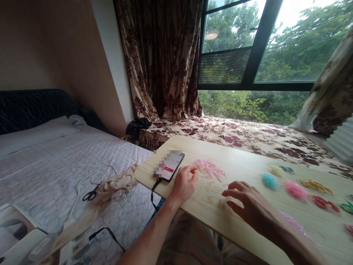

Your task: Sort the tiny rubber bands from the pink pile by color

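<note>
My left hand (pixel 185 184) is over the table (pixel 234 154), just right of the phone (pixel 171 167). Its fingers are curled in toward the thumb; whatever lies between them, if anything, is too small to make out. Beyond it lies a loose heap of thin pink and pale bands (pixel 211 168), with a few faint strands nearer to me. My right hand (pixel 245 200) hovers over the wood to the right, thumb and fingers apart, with nothing visible in it. Lilac bands (pixel 292 221) lie partly hidden behind my right forearm.
To the right lie a turquoise bundle (pixel 269 181), a pink bundle (pixel 295 189), yellow strands (pixel 316 185) and red strands (pixel 325 203). A black cable (pixel 152 195) runs from the phone off the table edge. Left stands a bed (pixel 55 165) with scissors (pixel 90 195).
</note>
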A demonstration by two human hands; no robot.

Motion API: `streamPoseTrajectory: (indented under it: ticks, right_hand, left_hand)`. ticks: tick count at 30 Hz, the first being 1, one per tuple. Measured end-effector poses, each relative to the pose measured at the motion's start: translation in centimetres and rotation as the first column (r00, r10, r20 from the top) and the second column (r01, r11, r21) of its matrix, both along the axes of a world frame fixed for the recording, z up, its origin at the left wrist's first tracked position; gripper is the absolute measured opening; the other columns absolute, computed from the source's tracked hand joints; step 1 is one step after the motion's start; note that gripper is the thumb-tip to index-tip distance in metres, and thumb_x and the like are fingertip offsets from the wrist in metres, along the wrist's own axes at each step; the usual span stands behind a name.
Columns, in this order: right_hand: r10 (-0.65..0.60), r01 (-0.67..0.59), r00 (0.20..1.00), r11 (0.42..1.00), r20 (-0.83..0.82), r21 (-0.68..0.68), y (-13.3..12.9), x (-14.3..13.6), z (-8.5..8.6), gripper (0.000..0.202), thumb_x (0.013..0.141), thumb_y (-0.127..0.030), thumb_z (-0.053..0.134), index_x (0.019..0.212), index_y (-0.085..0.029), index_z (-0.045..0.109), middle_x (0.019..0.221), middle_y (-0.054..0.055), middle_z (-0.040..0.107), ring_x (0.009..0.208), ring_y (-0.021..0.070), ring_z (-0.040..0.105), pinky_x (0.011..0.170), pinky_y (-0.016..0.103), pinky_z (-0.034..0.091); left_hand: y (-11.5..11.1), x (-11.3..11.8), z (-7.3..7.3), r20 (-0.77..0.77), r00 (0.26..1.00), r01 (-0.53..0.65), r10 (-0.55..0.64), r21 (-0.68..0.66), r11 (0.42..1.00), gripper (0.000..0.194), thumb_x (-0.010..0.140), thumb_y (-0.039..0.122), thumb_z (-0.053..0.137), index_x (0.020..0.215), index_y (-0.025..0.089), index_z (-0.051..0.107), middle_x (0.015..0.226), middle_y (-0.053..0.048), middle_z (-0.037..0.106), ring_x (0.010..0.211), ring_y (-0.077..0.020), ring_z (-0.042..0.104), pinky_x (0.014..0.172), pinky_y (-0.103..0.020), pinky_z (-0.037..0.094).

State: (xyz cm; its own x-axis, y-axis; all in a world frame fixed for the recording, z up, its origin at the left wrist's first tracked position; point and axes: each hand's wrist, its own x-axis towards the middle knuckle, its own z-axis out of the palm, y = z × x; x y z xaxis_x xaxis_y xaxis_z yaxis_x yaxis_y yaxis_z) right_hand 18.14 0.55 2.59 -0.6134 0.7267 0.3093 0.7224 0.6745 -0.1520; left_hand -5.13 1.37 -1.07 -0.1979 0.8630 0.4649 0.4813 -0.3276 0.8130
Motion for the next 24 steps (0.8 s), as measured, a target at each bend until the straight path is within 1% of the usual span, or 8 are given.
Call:
streamPoseTrajectory:
  ticks: [3,7,12,14,17,20,22,24]
  right_hand:
    - [0.037,-0.034,0.997,0.998,0.068,-0.052,0.8,-0.8,1.1,0.017,0.079,-0.018,0.064,0.082,-0.031,0.074,0.087,0.003,0.070,0.081,0.0193,0.064,0.072,0.033,0.049]
    - [0.067,-0.057,0.990,0.994,0.121,-0.088,1.4,-1.3,2.2,0.017,0.074,-0.012,0.065,0.067,-0.028,0.069,0.082,0.002,0.068,0.078,0.0182,0.062,0.071,0.032,0.045]
    - [0.087,-0.078,0.988,0.994,0.128,-0.076,0.7,-2.0,1.8,0.020,0.075,-0.008,0.058,0.065,-0.024,0.064,0.078,0.002,0.067,0.075,0.0164,0.060,0.069,0.029,0.045]
    - [0.077,-0.072,0.990,0.996,0.115,-0.053,1.0,-1.5,1.8,0.021,0.076,-0.006,0.056,0.067,-0.023,0.063,0.077,0.002,0.066,0.076,0.0157,0.060,0.070,0.028,0.046]
    - [0.006,-0.006,0.998,1.000,0.070,-0.007,3.2,1.7,3.0,0.018,0.081,-0.010,0.057,0.071,-0.023,0.064,0.085,0.002,0.068,0.083,0.0146,0.061,0.075,0.027,0.048]
    - [-0.182,0.182,0.983,0.982,-0.001,0.054,7.4,7.7,4.7,0.011,0.091,-0.026,0.059,0.086,-0.020,0.066,0.099,0.004,0.067,0.087,0.0146,0.062,0.080,0.033,0.051]
    - [-0.297,0.301,0.953,0.950,-0.062,0.076,10.1,11.9,5.3,0.025,0.098,-0.038,0.049,0.108,-0.021,0.064,0.111,0.005,0.065,0.093,0.0137,0.063,0.082,0.035,0.053]
    - [-0.350,0.367,0.924,0.925,-0.151,0.099,12.2,15.1,5.2,0.030,0.095,-0.040,0.056,0.118,-0.022,0.061,0.122,0.007,0.062,0.099,0.0169,0.062,0.085,0.039,0.054]
  left_hand:
    - [0.0,0.0,0.0,0.006,1.000,0.002,-0.002,0.005,1.000,0.018,0.084,0.017,0.056,0.095,0.020,0.070,0.094,-0.005,0.072,0.098,-0.0202,0.065,0.094,-0.036,0.051]
    - [0.1,-0.1,-0.1,0.009,1.000,0.000,0.000,-0.001,1.000,0.017,0.084,0.018,0.057,0.095,0.020,0.070,0.093,-0.005,0.072,0.097,-0.0201,0.065,0.093,-0.035,0.051]
    - [0.1,-0.1,-0.1,0.016,1.000,0.000,0.000,-0.002,1.000,0.017,0.084,0.019,0.057,0.095,0.020,0.070,0.094,-0.005,0.072,0.096,-0.0199,0.065,0.093,-0.035,0.051]
    - [0.1,-0.1,-0.1,0.023,1.000,0.001,-0.001,0.002,1.000,0.017,0.084,0.019,0.057,0.095,0.020,0.070,0.094,-0.005,0.072,0.096,-0.0201,0.065,0.092,-0.035,0.051]
    - [0.1,-0.1,-0.2,0.035,0.999,0.006,-0.006,0.005,1.000,0.018,0.084,0.020,0.057,0.094,0.020,0.071,0.094,-0.005,0.073,0.096,-0.0205,0.066,0.092,-0.036,0.052]
    - [0.2,-0.2,-0.4,0.044,0.999,0.016,-0.016,0.007,1.000,0.018,0.084,0.022,0.057,0.095,0.020,0.071,0.095,-0.006,0.073,0.097,-0.0205,0.066,0.091,-0.036,0.052]
    - [0.2,-0.2,-0.5,0.048,0.999,0.021,-0.021,0.008,1.000,0.018,0.085,0.023,0.057,0.096,0.020,0.071,0.097,-0.006,0.073,0.098,-0.0204,0.066,0.091,-0.035,0.052]
    - [0.2,-0.2,-0.5,0.053,0.998,0.022,-0.023,0.008,1.000,0.018,0.085,0.024,0.057,0.096,0.020,0.071,0.098,-0.006,0.073,0.098,-0.0204,0.065,0.092,-0.035,0.051]
